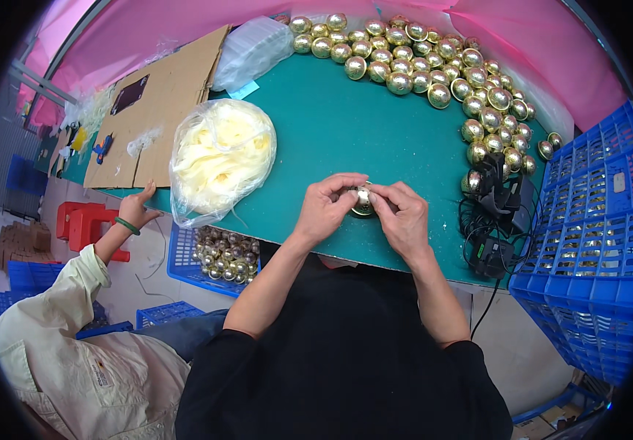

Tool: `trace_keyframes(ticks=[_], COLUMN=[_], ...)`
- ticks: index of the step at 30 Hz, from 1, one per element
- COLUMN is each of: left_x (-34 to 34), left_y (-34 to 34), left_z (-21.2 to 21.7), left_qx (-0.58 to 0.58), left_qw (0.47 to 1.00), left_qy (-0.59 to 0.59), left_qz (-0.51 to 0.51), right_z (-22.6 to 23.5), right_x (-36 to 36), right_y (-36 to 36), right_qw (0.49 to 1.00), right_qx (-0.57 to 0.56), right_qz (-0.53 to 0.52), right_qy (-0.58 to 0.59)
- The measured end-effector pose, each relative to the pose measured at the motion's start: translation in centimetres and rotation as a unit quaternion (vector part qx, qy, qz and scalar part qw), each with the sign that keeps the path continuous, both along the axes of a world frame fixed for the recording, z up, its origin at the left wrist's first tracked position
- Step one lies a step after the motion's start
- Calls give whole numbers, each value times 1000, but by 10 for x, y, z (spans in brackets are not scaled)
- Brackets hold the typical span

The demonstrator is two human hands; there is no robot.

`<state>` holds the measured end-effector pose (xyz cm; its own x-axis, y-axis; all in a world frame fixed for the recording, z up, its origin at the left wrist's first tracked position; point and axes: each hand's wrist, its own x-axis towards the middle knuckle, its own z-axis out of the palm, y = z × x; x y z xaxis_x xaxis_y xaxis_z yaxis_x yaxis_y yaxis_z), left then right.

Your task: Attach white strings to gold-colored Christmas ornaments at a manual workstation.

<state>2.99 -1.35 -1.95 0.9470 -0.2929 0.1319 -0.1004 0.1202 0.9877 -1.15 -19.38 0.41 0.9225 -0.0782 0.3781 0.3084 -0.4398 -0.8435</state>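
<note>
Left hand (pixel 322 211) and right hand (pixel 403 218) grip 1 gold ball (pixel 363 204)

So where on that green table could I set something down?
The widest bare patch lies beyond the left hand and right hand, between the plastic bag and the gold balls. A narrower one separates right hand and black gear. Far right is crowded with balls.

Open green tabletop (pixel 316 125) between plastic bag (pixel 221 158), heaped gold balls (pixel 439 95) and black cabled device (pixel 492 257)
</note>
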Motion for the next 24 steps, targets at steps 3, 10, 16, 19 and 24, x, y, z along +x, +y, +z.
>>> trace_keyframes(ticks=[3,10,16,19,24], left_x=[-5,3,4,3,-9], left_y=[1,8,19,19,13], left_z=[4,6,32,37,43], left_qx=[59,-11,-129,-172,-186], left_qw=[998,999,991,985,982], left_qy=[0,-43,14,28,33], left_qz=[-2,32,40,20,13], right_z=[4,-3,-4,12,15], right_x=[-1,-4,-17,-20,-13], right_y=[0,0,-37,-34,-17], right_qw=[1000,970,769,754,827], right_qx=[2,187,517,535,433], right_qz=[4,53,252,288,287], right_qy=[2,144,281,249,215])
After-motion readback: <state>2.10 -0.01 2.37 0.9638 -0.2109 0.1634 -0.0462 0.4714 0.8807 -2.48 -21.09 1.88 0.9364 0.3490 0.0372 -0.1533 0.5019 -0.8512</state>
